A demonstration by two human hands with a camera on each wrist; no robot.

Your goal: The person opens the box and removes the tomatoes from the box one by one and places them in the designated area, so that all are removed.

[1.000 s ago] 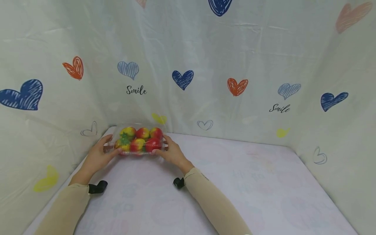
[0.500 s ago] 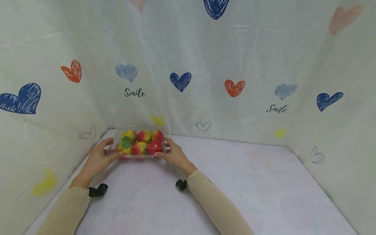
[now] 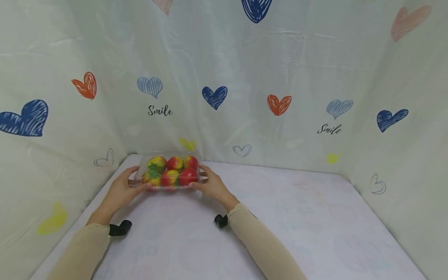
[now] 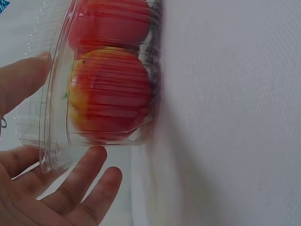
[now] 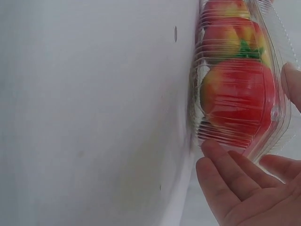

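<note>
The box [image 4: 55, 117] was thin, clear plastic, its walls pressed into fine ridges, with a flat lip running round it and glare across the sides. Inside sat glossy, rounded fruits [image 3: 170, 178], red blending into yellow, in two rows of three as seen by the head camera, with pointed green leaves [image 3: 154, 172] among them toward the left. The box was at the far left of the table [image 3: 280, 217], near the pale, creased curtain [image 3: 245, 58] printed with hearts. Its long axis ran left to right, one long side facing the person. The left hand [image 3: 120, 192] held its left end and the right hand [image 3: 215, 187] its right end, each thumb on the near side and fingers spread around the end. Whether its base fully touched the smooth white tabletop, I could not tell. Beige sleeves [image 3: 266, 241] covered both forearms.
</note>
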